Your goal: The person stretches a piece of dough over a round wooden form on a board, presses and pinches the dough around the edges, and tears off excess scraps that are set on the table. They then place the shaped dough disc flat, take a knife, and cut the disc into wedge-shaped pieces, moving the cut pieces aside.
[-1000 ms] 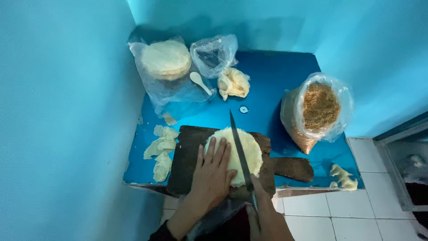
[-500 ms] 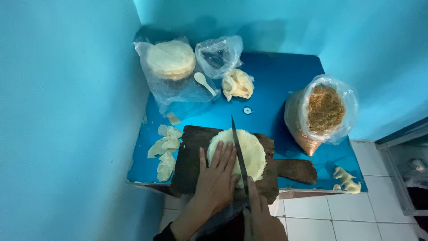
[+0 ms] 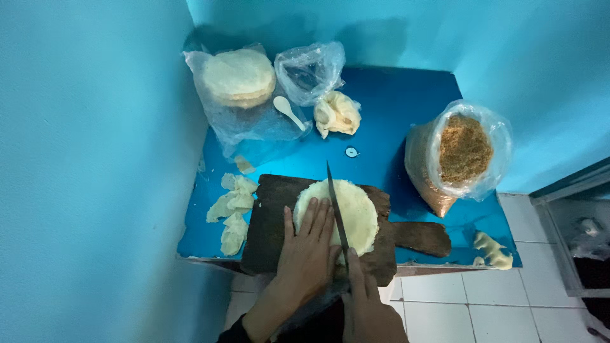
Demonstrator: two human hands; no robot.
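Pressing flat on the near-left part of the round dough stack [image 3: 346, 213], the left hand [image 3: 305, 254] is seen with fingers [image 3: 318, 216] released and spread, grasping nothing. The right hand [image 3: 365, 302] is clenched around the handle of a long knife [image 3: 337, 213]; the handle itself is hidden by the hand. The blade is laid across the middle of the stack, its long axis running from the right hand away toward the far wall, just right of the left fingertips and close beside them. The stack rests on a dark wooden board [image 3: 273, 222] at the near edge of the blue table [image 3: 394, 114]. Pale dough scraps [image 3: 232, 206] are noted left of the board. Further off, a bag of brown crumbs [image 3: 464, 152] stands at right; a bagged stack of rounds [image 3: 238, 76], a white spoon [image 3: 287, 111] and a crumpled dough lump [image 3: 337, 113] lie by the wall.
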